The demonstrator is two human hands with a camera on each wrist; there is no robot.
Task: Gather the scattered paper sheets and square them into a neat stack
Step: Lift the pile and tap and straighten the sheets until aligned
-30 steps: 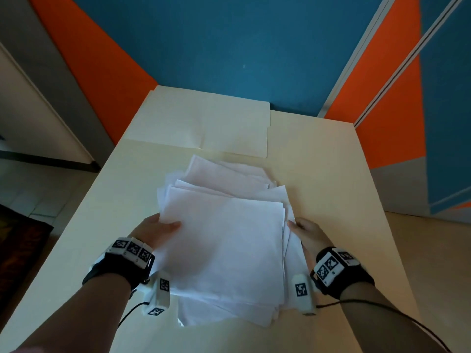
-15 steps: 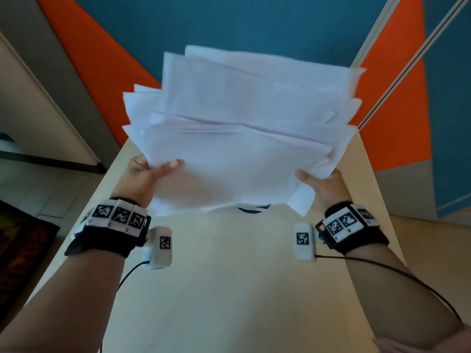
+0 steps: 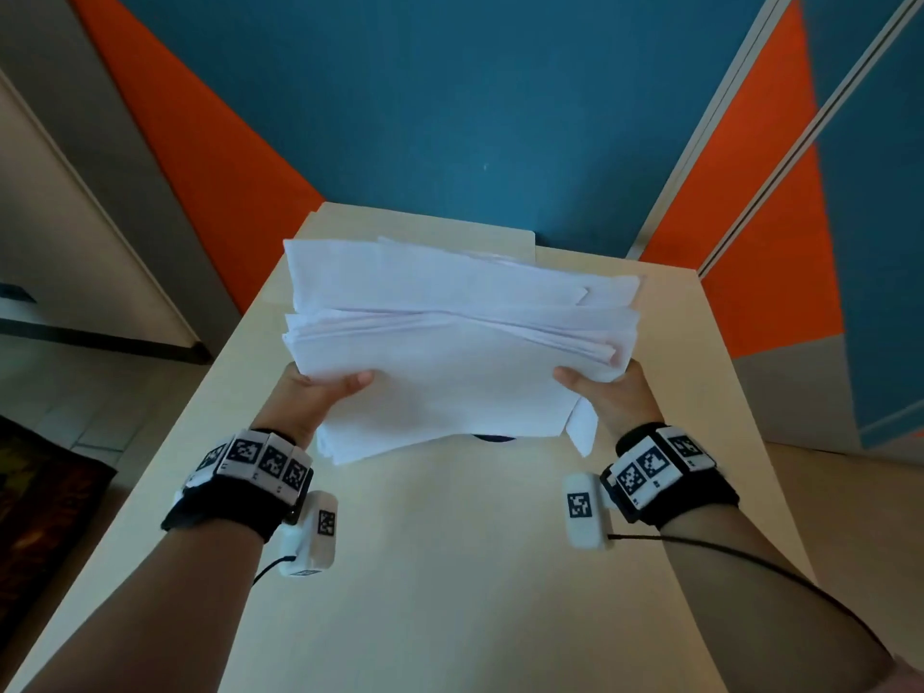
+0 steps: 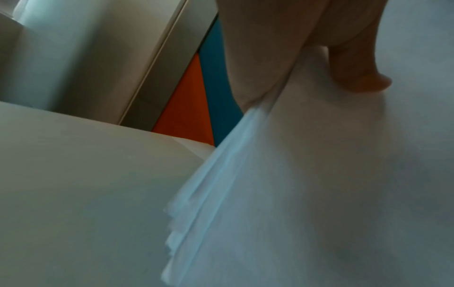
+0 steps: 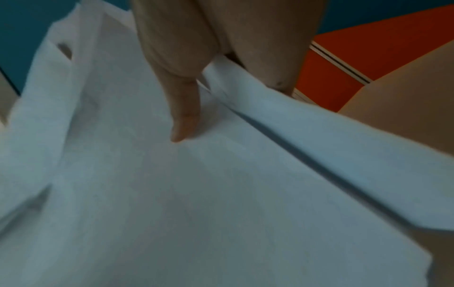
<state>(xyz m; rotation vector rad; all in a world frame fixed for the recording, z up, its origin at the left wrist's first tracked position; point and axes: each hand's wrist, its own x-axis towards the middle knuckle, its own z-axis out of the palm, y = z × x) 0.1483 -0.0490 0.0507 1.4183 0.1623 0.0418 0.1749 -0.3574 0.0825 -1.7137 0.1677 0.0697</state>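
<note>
A thick bundle of white paper sheets (image 3: 450,352) stands roughly upright over the pale table (image 3: 450,567), its edges uneven and fanned. My left hand (image 3: 320,397) grips its left side, thumb on the near face. My right hand (image 3: 602,395) grips the right side the same way. The left wrist view shows the thumb (image 4: 356,64) pressed on the paper (image 4: 319,174) and staggered sheet edges below. The right wrist view shows the thumb (image 5: 183,116) on the sheets (image 5: 172,194), with one folded strip sticking out. Whether the bundle's lower edge touches the table is unclear.
A cream folder (image 3: 435,227) lies flat at the table's far end, behind the bundle. A small dark object (image 3: 492,437) peeks out under the sheets. Blue and orange wall panels (image 3: 450,117) rise just beyond. Floor drops away on both sides of the narrow table.
The pile lay flat on the table a second ago. Both hands lifted it and tipped it upright, then brought it lower toward the table, with the sheets closer together.
</note>
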